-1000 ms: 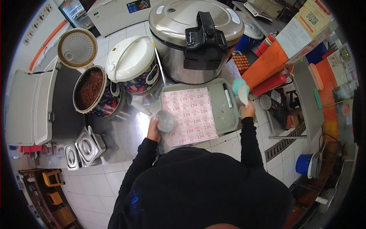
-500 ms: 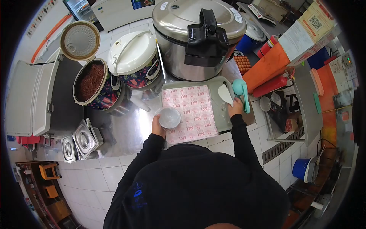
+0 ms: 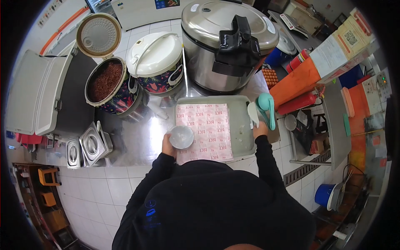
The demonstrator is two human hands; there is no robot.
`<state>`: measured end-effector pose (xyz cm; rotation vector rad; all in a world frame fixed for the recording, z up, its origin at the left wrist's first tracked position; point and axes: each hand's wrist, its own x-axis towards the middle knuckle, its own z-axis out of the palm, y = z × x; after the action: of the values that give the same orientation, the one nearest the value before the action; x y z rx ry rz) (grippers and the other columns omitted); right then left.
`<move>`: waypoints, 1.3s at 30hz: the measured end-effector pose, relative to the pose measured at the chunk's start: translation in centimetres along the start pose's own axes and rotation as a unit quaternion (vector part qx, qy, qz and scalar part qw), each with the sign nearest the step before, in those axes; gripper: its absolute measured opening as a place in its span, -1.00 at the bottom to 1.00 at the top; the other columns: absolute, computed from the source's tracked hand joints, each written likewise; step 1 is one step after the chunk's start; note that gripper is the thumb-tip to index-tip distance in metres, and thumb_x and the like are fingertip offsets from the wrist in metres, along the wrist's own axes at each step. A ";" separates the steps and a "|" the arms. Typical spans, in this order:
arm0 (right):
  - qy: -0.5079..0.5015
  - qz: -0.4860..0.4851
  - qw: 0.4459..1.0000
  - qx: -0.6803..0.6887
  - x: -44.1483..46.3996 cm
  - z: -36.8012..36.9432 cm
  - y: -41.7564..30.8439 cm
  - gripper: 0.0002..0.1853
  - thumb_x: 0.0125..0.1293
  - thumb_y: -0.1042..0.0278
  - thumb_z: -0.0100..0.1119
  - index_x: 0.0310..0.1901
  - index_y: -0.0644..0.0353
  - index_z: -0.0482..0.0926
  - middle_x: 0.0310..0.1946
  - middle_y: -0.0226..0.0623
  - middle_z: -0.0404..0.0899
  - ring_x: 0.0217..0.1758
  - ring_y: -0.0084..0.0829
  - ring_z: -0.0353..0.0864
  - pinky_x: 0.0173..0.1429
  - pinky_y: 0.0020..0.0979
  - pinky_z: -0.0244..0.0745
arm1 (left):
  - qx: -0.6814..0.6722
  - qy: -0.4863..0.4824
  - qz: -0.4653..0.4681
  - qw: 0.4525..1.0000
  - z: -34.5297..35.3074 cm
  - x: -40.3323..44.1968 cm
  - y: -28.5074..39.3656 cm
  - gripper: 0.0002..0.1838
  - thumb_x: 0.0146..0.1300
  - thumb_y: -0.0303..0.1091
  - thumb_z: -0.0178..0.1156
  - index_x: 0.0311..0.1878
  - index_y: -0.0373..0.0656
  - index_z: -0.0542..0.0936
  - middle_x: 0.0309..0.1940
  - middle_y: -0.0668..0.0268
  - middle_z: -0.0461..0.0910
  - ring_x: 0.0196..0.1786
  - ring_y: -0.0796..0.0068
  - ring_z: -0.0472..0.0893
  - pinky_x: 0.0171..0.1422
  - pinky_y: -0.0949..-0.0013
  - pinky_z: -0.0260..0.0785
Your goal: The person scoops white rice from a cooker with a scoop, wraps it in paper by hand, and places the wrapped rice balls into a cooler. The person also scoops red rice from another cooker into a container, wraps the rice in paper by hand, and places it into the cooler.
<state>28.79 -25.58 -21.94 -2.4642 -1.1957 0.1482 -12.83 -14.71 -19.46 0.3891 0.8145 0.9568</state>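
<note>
My left hand (image 3: pixel 168 146) is closed on the side of a small translucent bowl (image 3: pixel 182 137), held over the left part of the printed paper sheets (image 3: pixel 208 131). Those sheets lie on a grey-green tray (image 3: pixel 242 143). At the tray's right edge my right hand (image 3: pixel 261 130) grips the lower end of a white paddle (image 3: pixel 253 112), whose blade points away from me. Just right of the paddle is a turquoise scoop (image 3: pixel 265 102) with its handle pointing toward me; whether my hand touches it I cannot tell.
A large steel cooker (image 3: pixel 221 46) stands behind the tray. Left of it are a white-lidded floral pot (image 3: pixel 156 62) and an open pot of dark reddish food (image 3: pixel 106 81). Steel lidded containers (image 3: pixel 92 146) sit front left. An orange panel (image 3: pixel 296 75) rises at right.
My right hand has moved left to the tray's edge with the white paddle, which has parted from the turquoise scoop. The bowl has tipped more upright in my left hand. The view has shifted.
</note>
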 end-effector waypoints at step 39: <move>-0.182 -0.185 0.907 0.331 -3.6 21.3 -50.5 -0.71 0.09 0.18 0.37 -0.29 0.24 0.65 -0.41 -0.17 0.65 -0.38 -0.37 0.63 -0.21 -0.36 0.49 | 0.626 -0.119 0.307 0.707 -11.5 -5.3 17.7 -0.27 -0.09 -0.07 0.43 0.15 -0.13 0.39 0.17 -0.04 0.27 0.24 -0.06 0.28 0.30 0.07 0.19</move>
<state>-15.97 6.20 -21.87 -1.6282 -1.4373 0.7923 -33.24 -10.21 -13.55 2.0476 1.0249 0.7726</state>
